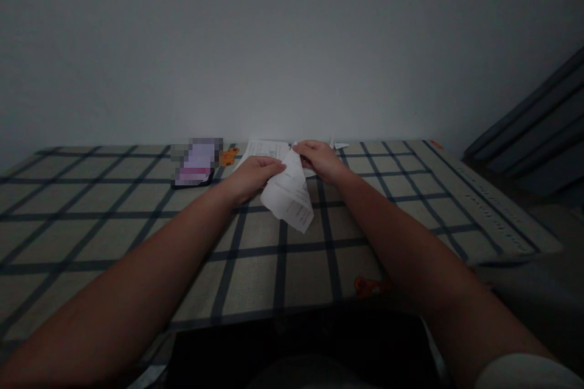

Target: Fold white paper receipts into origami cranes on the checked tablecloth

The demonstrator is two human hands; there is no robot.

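A sheet of white printed paper is held up between my two hands over the table, its lower end curling over toward me. My left hand pinches its left edge, thumb on top. At the paper's upper corner, the thumb and fingers of my right hand are closed on it. Behind my left hand lies more printed paper, flat on the cloth. A small folded white paper piece shows just beyond my right hand.
A checked tablecloth covers the table, which meets a plain wall. A phone with a lit screen is on the left, an orange object beside it. Another orange item is at the near edge. Dark curtain folds hang right.
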